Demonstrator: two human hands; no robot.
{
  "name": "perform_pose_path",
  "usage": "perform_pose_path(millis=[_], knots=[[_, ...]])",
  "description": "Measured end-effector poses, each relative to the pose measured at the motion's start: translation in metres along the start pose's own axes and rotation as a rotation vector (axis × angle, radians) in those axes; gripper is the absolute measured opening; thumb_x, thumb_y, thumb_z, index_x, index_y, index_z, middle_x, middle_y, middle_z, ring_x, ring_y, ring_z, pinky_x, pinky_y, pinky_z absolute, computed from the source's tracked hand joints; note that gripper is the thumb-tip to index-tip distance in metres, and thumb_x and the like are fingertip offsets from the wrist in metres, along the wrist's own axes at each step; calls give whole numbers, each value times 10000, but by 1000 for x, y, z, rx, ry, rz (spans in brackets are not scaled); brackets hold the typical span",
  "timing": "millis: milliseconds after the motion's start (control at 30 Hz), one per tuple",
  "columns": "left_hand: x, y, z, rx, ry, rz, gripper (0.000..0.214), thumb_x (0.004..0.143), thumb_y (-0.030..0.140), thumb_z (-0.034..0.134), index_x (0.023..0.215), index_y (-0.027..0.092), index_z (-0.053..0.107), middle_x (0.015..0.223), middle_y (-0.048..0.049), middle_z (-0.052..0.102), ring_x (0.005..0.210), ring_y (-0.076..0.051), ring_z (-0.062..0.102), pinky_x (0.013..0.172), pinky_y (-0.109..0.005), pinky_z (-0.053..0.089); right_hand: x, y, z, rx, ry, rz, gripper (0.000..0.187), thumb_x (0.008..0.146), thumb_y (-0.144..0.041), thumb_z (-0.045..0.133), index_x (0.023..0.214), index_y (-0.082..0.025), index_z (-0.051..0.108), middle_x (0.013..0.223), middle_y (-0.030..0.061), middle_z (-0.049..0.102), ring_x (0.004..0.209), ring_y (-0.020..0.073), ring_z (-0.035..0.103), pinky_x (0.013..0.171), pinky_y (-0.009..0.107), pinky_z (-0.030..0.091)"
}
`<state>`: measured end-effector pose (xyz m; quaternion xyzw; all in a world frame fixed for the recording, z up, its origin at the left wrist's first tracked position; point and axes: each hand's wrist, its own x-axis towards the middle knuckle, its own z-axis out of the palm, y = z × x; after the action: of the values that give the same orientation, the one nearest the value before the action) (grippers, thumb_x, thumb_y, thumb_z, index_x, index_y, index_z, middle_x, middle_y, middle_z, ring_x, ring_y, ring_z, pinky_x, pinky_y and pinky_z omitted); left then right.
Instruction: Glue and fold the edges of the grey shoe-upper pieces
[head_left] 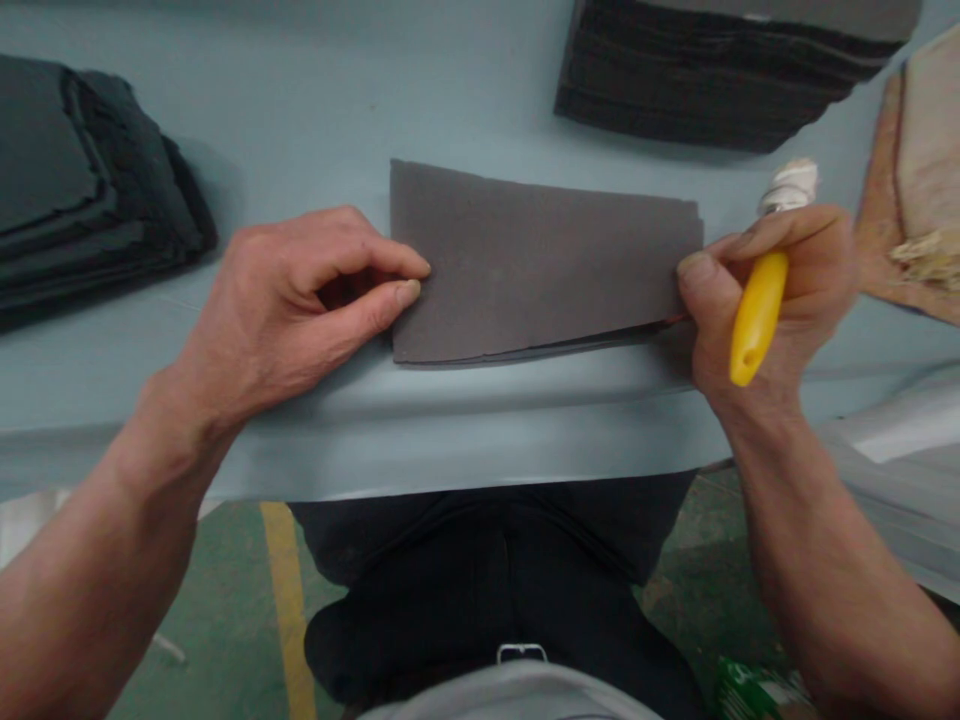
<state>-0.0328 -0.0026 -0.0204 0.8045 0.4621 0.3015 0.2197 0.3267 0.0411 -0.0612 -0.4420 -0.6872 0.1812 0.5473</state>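
A dark grey flexible sheet (540,265) lies across the table in front of me, with at least one more layer showing under its near edge. My left hand (300,300) pinches the sheet's left edge between thumb and forefinger. At the opposite end, my right hand (780,270) has its thumb and fingers on the right edge. That same hand also grips a yellow-handled brush (759,315), its handle pointing down towards me and its whitish head sticking up above the fingers. The brush tip's details are blurred.
A thick stack of dark sheets (720,80) stands at the back right. Another dark stack (82,190) sits at the left. A brown board (926,190) with pale crusted material is at the far right. The pale blue table cover (465,430) ends just before my body.
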Motion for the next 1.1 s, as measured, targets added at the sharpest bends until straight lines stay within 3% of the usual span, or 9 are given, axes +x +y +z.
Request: perform_pose_path(millis=[233,500,667,1100], knots=[[1,1,0,21,-8,12,190,1077,343,677,1150,222,805,966,5,761,826,-104,675,735,-249,460,-1,3,-1,-25,2,-17,487,853,-670,846,907,-265,582,685,-95,609,490,57,499,453,224,396],[-1,1,1,35,-1,31,189,1082,302,663,1171,213,804,977,-11,767,847,-115,682,771,-268,478,-2,5,-2,-2,-19,-23,467,879,-643,844,930,-263,578,695,-88,598,482,53,469,440,223,360],[-2,3,2,32,23,20,186,1089,277,640,1158,225,805,968,-10,775,835,-112,687,754,-268,487,-3,5,-1,-40,0,-8,525,846,-713,837,909,-264,572,691,-87,568,512,64,467,475,237,376],[-2,4,3,11,41,5,186,1080,292,655,1147,222,814,946,-5,774,812,-117,687,733,-280,483,-2,-2,0,-20,-32,-7,485,889,-665,833,918,-259,569,715,-82,618,497,46,475,462,217,362]])
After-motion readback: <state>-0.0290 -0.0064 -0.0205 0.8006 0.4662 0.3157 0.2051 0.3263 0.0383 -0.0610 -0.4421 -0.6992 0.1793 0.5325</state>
